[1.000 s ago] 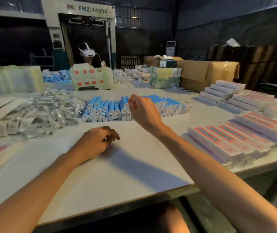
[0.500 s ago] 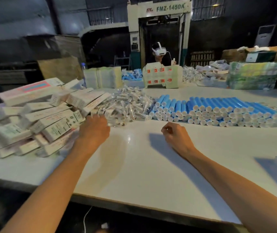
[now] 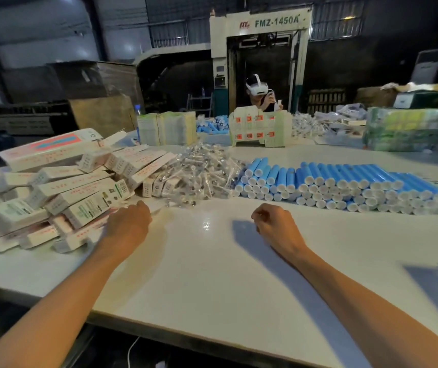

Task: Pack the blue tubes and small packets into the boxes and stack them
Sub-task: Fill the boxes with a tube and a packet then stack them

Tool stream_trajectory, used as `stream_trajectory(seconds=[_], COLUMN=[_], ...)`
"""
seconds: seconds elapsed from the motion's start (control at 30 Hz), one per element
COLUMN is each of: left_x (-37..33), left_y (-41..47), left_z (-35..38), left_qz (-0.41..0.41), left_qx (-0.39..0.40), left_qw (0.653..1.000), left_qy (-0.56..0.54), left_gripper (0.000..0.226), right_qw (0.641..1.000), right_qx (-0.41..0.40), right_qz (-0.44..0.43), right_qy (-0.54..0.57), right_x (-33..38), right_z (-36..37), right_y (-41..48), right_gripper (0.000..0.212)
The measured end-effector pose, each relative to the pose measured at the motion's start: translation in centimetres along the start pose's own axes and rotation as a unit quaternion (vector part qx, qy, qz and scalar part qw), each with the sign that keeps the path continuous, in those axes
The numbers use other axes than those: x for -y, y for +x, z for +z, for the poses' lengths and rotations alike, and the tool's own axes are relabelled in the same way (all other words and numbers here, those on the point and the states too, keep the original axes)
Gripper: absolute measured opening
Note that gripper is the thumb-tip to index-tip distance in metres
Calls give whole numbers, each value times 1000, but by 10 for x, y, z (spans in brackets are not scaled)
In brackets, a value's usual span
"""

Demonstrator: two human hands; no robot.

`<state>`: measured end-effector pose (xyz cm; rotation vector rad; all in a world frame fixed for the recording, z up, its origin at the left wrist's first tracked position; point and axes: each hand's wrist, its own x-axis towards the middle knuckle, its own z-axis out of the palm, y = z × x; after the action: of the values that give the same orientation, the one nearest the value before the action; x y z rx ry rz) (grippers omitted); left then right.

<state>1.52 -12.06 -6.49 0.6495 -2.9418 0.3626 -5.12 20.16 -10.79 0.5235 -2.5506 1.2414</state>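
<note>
Resting left hand [image 3: 128,224] by boxes [image 3: 80,191], right hand [image 3: 276,224] curled

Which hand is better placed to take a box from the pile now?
Probably left. The left hand is at the edge of the box pile; the right hand rests on the table, nearer the blue tubes.
</note>
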Motion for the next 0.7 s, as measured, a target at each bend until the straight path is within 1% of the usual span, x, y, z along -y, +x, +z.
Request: stream_trajectory(seconds=[0.1,0.17,0.2,0.23,0.27,0.3,0.37,0.4,0.43,0.47,0.53,0.57,0.67,0.7], left_x=[-8,-22,-33,-44,-57,-72,-100,-112,-122,-130,-139,-142,-143,-143], left_y=[1,0,0,0,3,6,12,14,15,15,13,13,15,17], left_z=[-23,-42,-50,-56,-60,-62,-60,-56,-51,-44,-27,-20,-6,-5], left_qz=[7,58,88,114,135,148,144,135,130,129,126,125,122,124], left_qx=[6,-4,-13,-19,-19,-10,31,44,45,38,27,24,14,14], left_qw=[992,981,969,950,921,878,763,708,663,631,589,578,578,574], left_qy=[-126,-187,-230,-290,-366,-456,-629,-692,-736,-764,-797,-806,-807,-809], left_gripper=[39,37,36,34,33,32,33,34,34,35,36,37,36,36], right_qw=[1000,1000,1000,999,999,997,994,992,990,989,988,987,984,981], right_qx=[-4,-14,-21,-30,-38,-48,-73,-84,-91,-95,-91,-86,-61,-46], right_qz=[-2,1,4,8,14,21,39,54,72,90,122,132,137,140], right_qy=[-2,0,7,19,34,49,71,77,80,75,40,14,-92,-125], right_x=[1,4,6,8,12,16,22,25,27,27,23,20,17,15], right_z=[1,2,2,2,1,-1,-8,-12,-18,-23,-30,-32,-30,-26], right_y=[2,1,1,0,0,1,13,23,37,54,93,113,163,176], right_gripper=[15,15,16,16,17,17,19,20,21,22,25,27,10,13])
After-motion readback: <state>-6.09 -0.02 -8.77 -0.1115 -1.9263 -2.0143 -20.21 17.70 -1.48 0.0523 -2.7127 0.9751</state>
